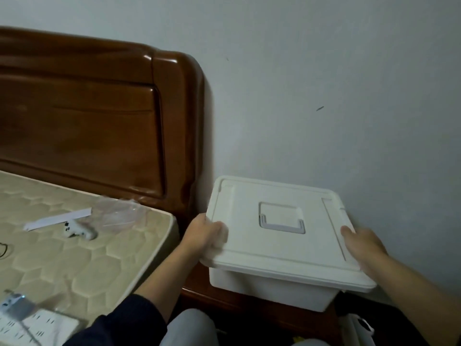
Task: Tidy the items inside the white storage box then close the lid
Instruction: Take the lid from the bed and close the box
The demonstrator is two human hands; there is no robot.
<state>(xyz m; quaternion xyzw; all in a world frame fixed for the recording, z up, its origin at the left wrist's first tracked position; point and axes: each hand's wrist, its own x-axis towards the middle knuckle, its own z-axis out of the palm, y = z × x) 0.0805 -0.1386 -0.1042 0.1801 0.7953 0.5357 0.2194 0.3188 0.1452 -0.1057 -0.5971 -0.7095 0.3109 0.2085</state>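
The white storage box (269,288) stands on a brown wooden nightstand against the wall, right of the bed. Its white lid (282,248) lies flat on top, with a recessed handle (282,218) in the middle. My left hand (204,236) grips the lid's left edge, thumb on top. My right hand (361,243) holds the lid's right edge, fingers over the rim. The inside of the box is hidden by the lid.
The wooden headboard (87,108) and bare mattress (74,245) fill the left. On the mattress lie a white paper strip (57,218), a small white adapter (79,231), a clear plastic bag (119,213) and white power strips (32,323). The wall is close behind the box.
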